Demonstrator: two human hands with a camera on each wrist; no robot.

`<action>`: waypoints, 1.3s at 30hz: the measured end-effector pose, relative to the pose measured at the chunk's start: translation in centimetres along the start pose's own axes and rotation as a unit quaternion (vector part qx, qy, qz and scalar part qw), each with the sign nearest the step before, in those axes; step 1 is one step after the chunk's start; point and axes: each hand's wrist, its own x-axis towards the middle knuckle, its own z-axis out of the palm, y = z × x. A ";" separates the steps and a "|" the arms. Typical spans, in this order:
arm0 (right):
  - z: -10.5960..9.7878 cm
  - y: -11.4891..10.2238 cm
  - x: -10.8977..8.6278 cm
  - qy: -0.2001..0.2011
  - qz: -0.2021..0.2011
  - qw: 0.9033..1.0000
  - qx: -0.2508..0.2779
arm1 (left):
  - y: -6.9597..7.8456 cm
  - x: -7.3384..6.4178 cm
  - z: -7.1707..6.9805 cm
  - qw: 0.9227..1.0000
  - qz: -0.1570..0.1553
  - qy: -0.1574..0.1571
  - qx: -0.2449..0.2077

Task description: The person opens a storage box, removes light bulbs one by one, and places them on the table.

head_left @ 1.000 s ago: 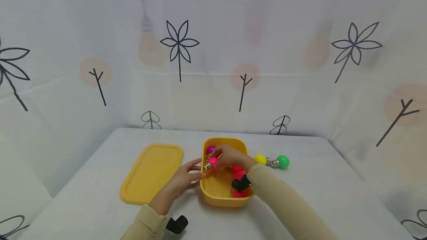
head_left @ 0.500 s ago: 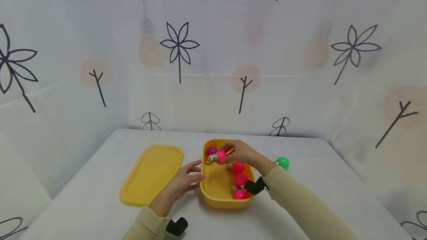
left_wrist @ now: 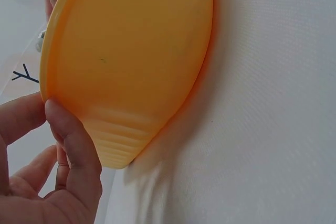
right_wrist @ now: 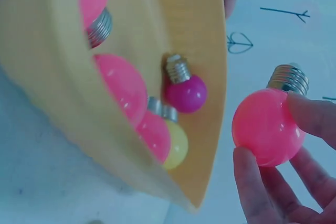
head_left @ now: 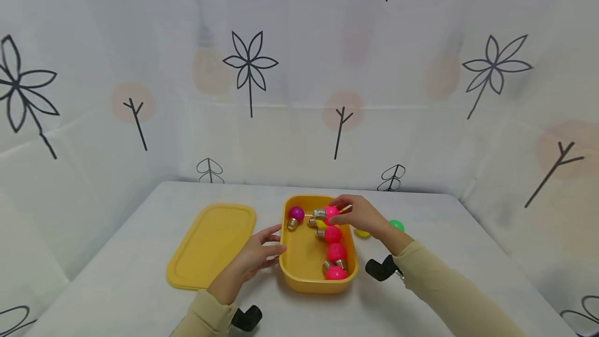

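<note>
A yellow plastic container [head_left: 304, 287] stands mid-table, and my left hand [head_left: 255, 254] pinches its left rim between thumb and fingers. Over the container's far right side, my right hand [head_left: 362, 217] holds a pink light bulb [right_wrist: 268, 127] by its round globe, metal screw base pointing left in the head view. Inside, a purple bulb [head_left: 296, 215] lies at the far left. Several pink bulbs [head_left: 336, 253] line the right side, with a yellow bulb [right_wrist: 177, 145] beside them, partly covered by the held bulb in the head view.
A flat yellow lid [head_left: 212, 246] lies left of the container. To its right on the white table [head_left: 449, 254] are a green bulb [head_left: 396, 225] and a yellow bulb [head_left: 362, 233], both partly hidden by my right arm. A patterned cloth [head_left: 299, 134] hangs behind.
My right hand has carried the pink bulb from the container's left side to the right, above the other bulbs. The purple and yellow bulbs inside are now uncovered. My left hand has stayed put.
</note>
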 end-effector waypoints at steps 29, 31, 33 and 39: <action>-4.0 4.8 -3.8 0.055 0.046 0.997 -0.010 | 0.1 -0.3 0.0 1.000 0.004 -0.005 -0.002; -4.1 5.3 -4.0 0.060 0.047 0.997 -0.007 | 0.0 -0.3 0.0 1.000 0.005 -0.006 -0.003; -4.1 5.8 -4.2 0.064 0.048 0.997 -0.012 | 0.0 -0.3 0.0 1.000 0.007 -0.007 -0.003; -3.9 7.2 -4.6 0.075 0.073 0.994 -0.028 | 0.0 -0.3 0.1 1.000 0.007 -0.005 -0.003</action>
